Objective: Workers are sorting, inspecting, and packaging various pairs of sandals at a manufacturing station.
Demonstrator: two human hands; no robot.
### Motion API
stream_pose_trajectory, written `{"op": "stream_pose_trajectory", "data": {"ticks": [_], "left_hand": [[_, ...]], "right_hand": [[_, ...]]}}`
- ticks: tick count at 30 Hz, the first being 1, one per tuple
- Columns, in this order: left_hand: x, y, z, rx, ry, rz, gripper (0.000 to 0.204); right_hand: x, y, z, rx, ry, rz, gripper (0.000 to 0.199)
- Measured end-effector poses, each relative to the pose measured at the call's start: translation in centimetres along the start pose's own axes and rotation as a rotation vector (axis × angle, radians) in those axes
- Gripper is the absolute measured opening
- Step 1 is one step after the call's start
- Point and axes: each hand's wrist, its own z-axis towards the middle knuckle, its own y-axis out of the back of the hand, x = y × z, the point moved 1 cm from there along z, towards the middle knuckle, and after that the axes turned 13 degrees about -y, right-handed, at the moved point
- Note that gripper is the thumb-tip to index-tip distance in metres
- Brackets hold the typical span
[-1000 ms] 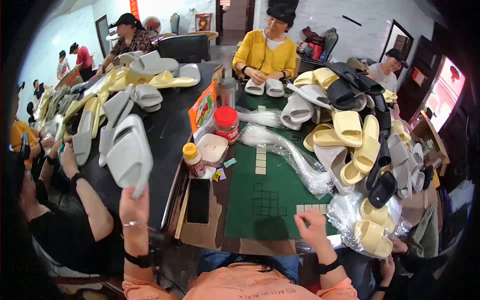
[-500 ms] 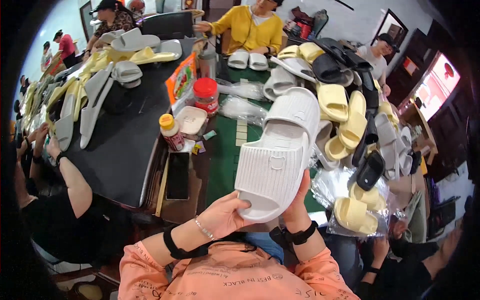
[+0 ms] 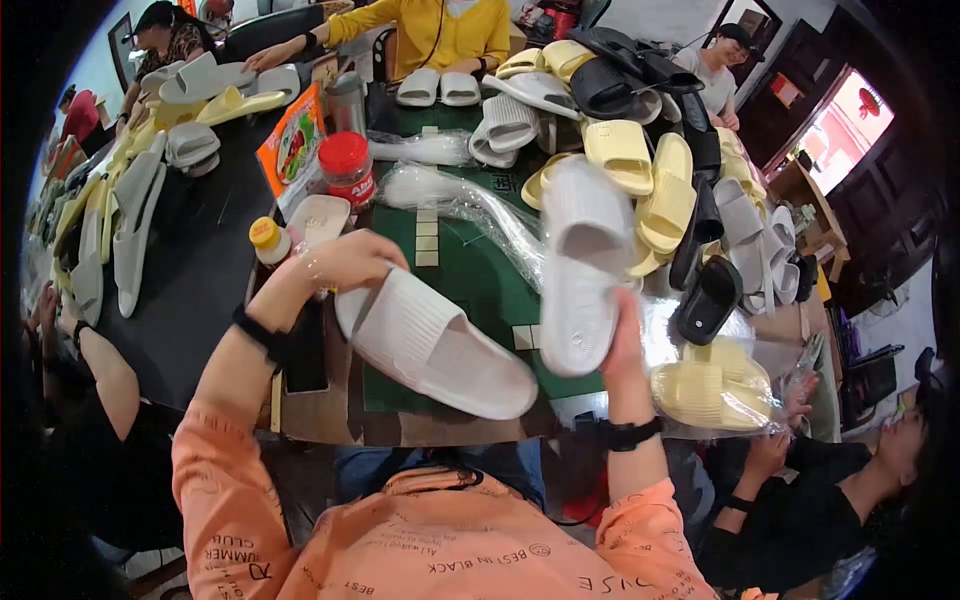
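A white ribbed slide slipper [image 3: 462,362] is in my left hand [image 3: 352,262], whose fingers close on its toe end. Its heel points down and to the right, over the green mat. My right hand [image 3: 626,335] grips a second white slipper [image 3: 580,315] by its side near the heel, with the toe pointing away from me. The two slippers are apart from each other. Just right of my right hand lies a pair of yellow slippers [image 3: 712,390] in clear plastic, and a black slipper [image 3: 710,300] sits behind them.
A heap of yellow, black and white slippers [image 3: 665,190] rises at the right. Clear plastic bags [image 3: 455,200] lie on the green mat [image 3: 395,385]. A red-lidded jar [image 3: 346,170] and a yellow-capped bottle [image 3: 268,240] stand at the left. Co-workers sit around the tables.
The white slippers, held together before, are now apart, one in each hand. My left hand has moved left and away from me. The view has shifted, and the yellow-sleeved person's arm reaches farther out.
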Motion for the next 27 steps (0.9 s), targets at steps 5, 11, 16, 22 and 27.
{"op": "stream_pose_trajectory", "data": {"ticks": [5, 11, 16, 22, 27], "left_hand": [[6.0, -2.0, 8.8, 0.217, 0.075, 0.262, 0.025], [8.2, -3.3, 13.5, -0.115, -0.095, 0.564, 0.015], [9.2, -4.2, 14.5, -0.24, -0.098, 0.644, 0.022], [-2.7, -12.0, 15.4, -0.378, -0.68, 0.646, 0.025], [-3.7, -18.4, 15.9, -0.24, -0.575, 0.662, 0.036]], "right_hand": [[-7.3, 0.0, 2.3, 0.162, -0.255, -0.248, 0.034], [-8.5, 0.0, 3.4, -0.003, -0.111, -0.684, 0.04], [-5.5, -0.5, 2.4, -0.174, 0.183, -1.272, 0.026], [1.3, 6.2, 3.7, -0.643, 0.523, -1.406, 0.009], [0.2, 4.4, 4.6, -0.452, 0.537, -1.489, 0.009]]}}
